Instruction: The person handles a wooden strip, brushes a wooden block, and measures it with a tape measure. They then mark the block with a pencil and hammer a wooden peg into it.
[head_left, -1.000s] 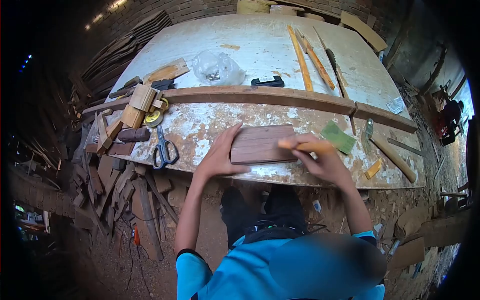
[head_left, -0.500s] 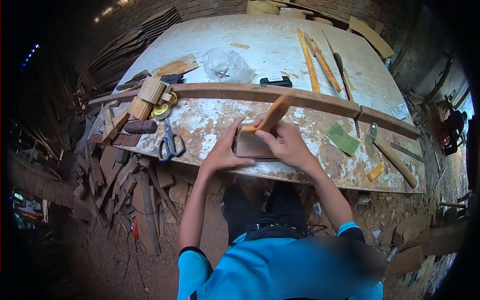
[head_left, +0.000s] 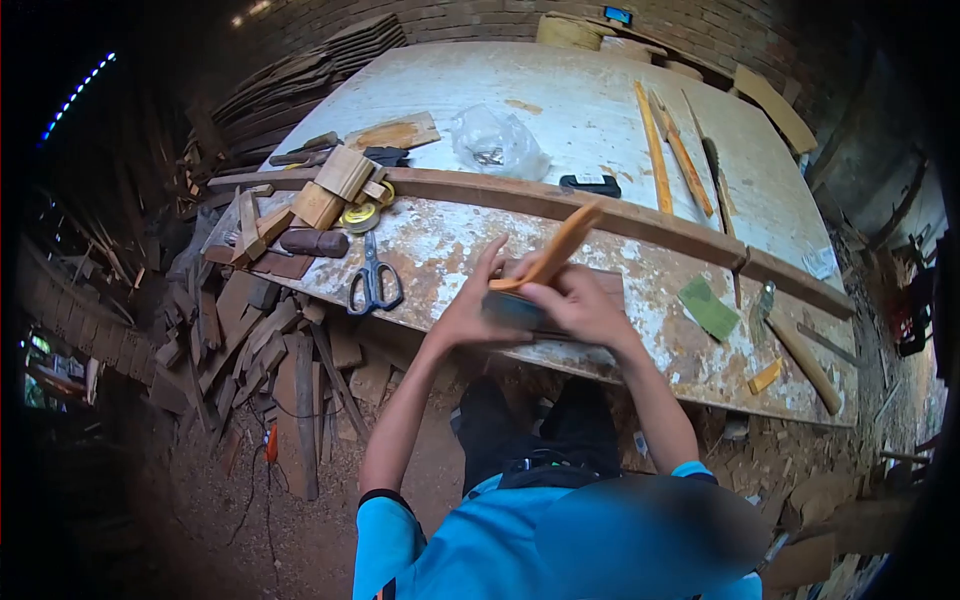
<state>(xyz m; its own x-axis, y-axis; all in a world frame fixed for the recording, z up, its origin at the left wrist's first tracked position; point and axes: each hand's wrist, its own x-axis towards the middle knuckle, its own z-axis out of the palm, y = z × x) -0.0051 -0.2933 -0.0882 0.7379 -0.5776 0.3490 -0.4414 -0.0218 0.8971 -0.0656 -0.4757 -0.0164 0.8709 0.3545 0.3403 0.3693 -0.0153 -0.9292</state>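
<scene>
Wooden board (head_left: 600,285) lay at the desk's (head_left: 560,110) near edge, the left hand (head_left: 468,310) pressing flat on it, apparently to steady it. The right hand (head_left: 578,305) gripped a pale stick (head_left: 553,250) angled up from the board's surface. Scissors (head_left: 374,280) lay nearby.

At the near edge of a workbench (head_left: 560,110), a wooden panel (head_left: 606,283) lies between both hands, the left hand (head_left: 468,310) at its left end, the right hand (head_left: 578,305) over it gripping a wooden stick (head_left: 555,250). Scissors (head_left: 374,282) lie to the left, beside stacked wood blocks (head_left: 330,190). A long curved rail (head_left: 640,217) runs behind; a plastic bag (head_left: 497,143) sits beyond it.
</scene>
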